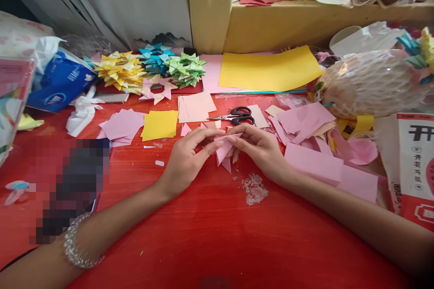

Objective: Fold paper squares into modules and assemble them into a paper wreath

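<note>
1. Pinching a folded pink paper [223, 150] over the worktop [176, 244], the left hand [185, 156] and right hand [259, 149] are meeting mid-frame.
2. Left grip is narrow, holding the paper's left side; right grip is narrow too, pressing its upper right edge.
3. Fingers are covering parts of the paper, so the full fold is not showing; cannot tell if its lowest point is touching the worktop.
4. Black-handled scissors [234, 116] are lying just beyond the hands.
5. Yellow squares [159, 125] and pink squares [122, 124] are lying to the left; pink scraps [307, 119] are overlapping at right, too jumbled to count.
6. Clear scraps [254, 188] are lying near the right wrist, too fine to make out.
7. Pixelation is masking a dark object [74, 185] at left; cannot tell what.
8. Yellow cluster [120, 71] and green cluster [186, 70] are sitting at the back, partly hiding the blue cluster [156, 58].
9. Frame edge is cutting off the printed bag [418, 158] at right.
</note>
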### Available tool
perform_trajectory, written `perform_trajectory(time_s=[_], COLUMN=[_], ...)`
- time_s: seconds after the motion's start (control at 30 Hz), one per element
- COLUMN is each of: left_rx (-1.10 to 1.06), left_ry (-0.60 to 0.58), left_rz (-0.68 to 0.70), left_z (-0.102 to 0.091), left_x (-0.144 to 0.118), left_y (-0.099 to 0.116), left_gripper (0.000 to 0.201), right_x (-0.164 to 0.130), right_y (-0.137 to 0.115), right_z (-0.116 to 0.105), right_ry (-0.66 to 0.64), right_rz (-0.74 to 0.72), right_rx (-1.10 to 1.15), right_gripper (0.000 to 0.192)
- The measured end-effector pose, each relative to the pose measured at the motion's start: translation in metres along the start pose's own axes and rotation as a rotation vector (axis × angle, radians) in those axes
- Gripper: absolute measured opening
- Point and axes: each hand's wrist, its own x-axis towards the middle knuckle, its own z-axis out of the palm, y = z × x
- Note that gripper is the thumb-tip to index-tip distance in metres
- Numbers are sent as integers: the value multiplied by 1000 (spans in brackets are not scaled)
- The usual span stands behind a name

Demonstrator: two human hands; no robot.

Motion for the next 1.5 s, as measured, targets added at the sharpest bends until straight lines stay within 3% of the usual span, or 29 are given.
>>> perform_trajectory(time_s=[0.43,0.73,0.87,1.0,1.1,1.3,1.5], left_rx=[-33,-27,30,158,220,280,401], left_ry=[-9,-25,-15,-76,-110,-120,-180], left_rz=[-28,-20,-14,-15,1,6,21], left_z=[0,1,1,1,0,1,2], left_x=[1,1,0,0,0,-1,2], left_y=[1,-1,0,1,1,1,1], left_gripper=[17,15,13,15,17,22,32], right_x=[1,1,0,-1,-1,2,0], right_y=[4,-1,-1,1,1,0,4], right_z=[2,2,1,1,1,0,-2], right_ry=[40,4,33,92,84,50,107], right_rz=[22,10,-34,-18,-15,-141,-79], right_rx=[95,-23,-143,-106,-118,-308,-246], right_gripper=[14,16,16,17,17,13,14])
